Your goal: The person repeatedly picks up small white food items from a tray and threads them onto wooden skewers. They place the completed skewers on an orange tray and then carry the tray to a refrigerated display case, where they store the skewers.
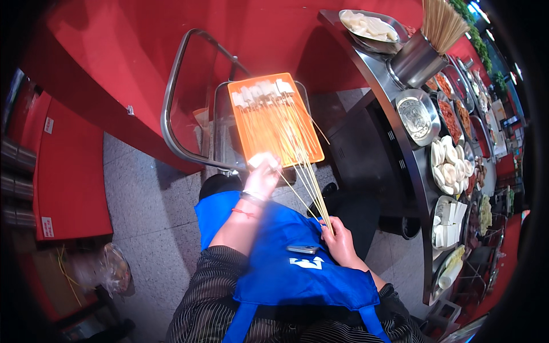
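My left hand (260, 178), blurred, holds a white food piece (262, 160) at the near edge of an orange plastic tray (253, 145). A thin skewer (296, 194) runs from that piece back to my right hand (341, 243). In my right hand, held over my lap, is a bundle of bamboo skewers (319, 195). Their far ends reach over the tray. Across the tray's far end lie several skewered white pieces (261, 92), their sticks pointing towards me.
The tray rests on a metal-framed chair (168, 103). At right, a counter (377, 73) carries a metal canister (418, 60) of skewers, white slices (450, 165), and white blocks (449, 224). A phone-like object (303, 249) lies on my blue apron (274, 274). A red partition (107, 94) stands at left.
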`<state>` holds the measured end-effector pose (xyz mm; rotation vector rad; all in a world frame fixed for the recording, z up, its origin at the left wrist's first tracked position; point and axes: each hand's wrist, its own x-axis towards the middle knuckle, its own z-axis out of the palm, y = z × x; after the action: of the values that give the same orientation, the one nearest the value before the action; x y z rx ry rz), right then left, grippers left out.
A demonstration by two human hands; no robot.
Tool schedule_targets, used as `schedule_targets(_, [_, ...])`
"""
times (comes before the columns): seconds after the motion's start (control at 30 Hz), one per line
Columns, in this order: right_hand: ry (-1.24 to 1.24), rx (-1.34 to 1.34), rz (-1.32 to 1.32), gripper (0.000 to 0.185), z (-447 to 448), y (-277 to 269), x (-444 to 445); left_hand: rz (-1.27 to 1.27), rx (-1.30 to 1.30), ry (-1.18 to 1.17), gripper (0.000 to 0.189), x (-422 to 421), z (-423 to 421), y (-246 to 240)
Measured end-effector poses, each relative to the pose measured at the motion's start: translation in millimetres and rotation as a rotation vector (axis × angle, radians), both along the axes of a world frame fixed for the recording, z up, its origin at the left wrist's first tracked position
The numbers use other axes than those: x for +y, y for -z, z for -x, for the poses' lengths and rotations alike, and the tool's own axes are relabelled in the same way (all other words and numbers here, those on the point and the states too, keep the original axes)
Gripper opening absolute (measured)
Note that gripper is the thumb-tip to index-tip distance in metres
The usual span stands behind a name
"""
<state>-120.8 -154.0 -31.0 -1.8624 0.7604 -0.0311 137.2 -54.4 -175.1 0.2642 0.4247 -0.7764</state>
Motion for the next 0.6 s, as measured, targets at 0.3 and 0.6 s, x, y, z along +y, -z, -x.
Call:
schedule_targets(0.3, [0.023,0.015,0.036,0.016,-3,3,1,-0.096,-0.236,0.018,0.028,1,5,-23])
schedule_targets(0.6, [-0.029,0.012,0.115,0.014,-10,0,0,-0.224,-0.405,0.014,0.021,-2,5,-50])
